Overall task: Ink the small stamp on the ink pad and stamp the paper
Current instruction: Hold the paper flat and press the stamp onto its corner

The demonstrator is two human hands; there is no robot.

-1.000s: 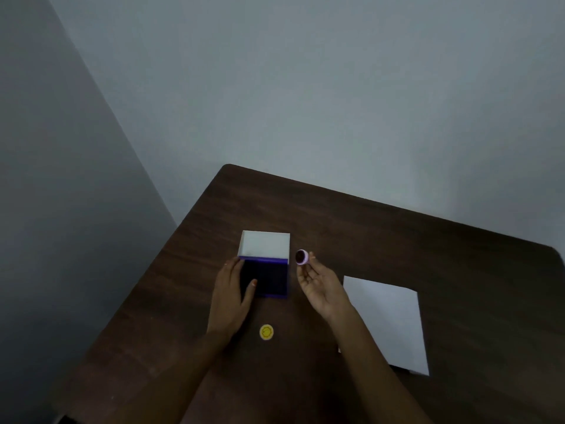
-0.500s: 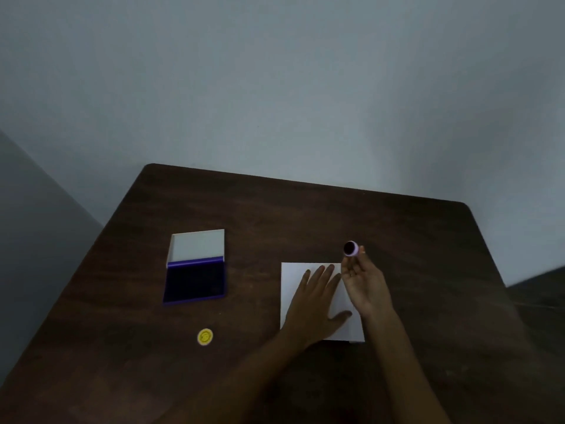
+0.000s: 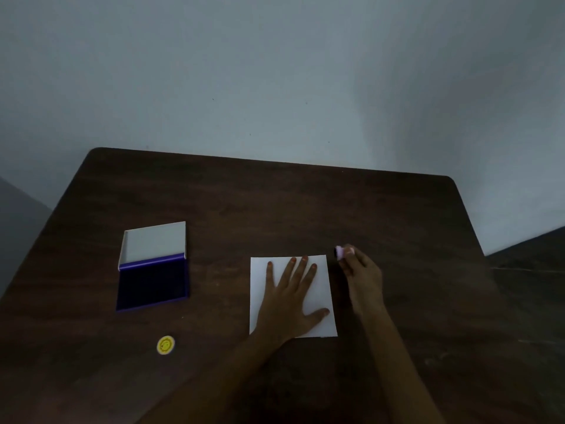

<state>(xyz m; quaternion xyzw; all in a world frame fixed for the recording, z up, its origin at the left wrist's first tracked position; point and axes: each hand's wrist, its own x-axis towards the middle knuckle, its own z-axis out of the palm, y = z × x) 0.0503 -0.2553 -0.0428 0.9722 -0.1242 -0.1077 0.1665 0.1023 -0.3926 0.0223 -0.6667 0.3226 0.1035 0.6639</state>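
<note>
Left hand (image 3: pixel 292 296) flat, released on blank paper (image 3: pixel 322 289), right hand (image 3: pixel 362 275) grasping small stamp (image 3: pixel 344 252), no legible writing

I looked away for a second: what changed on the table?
The left hand left the ink pad and now lies flat on the paper. The right hand carried the small stamp rightward, beside the paper's far corner. Ink pad open, yellow cap unmoved.
</note>
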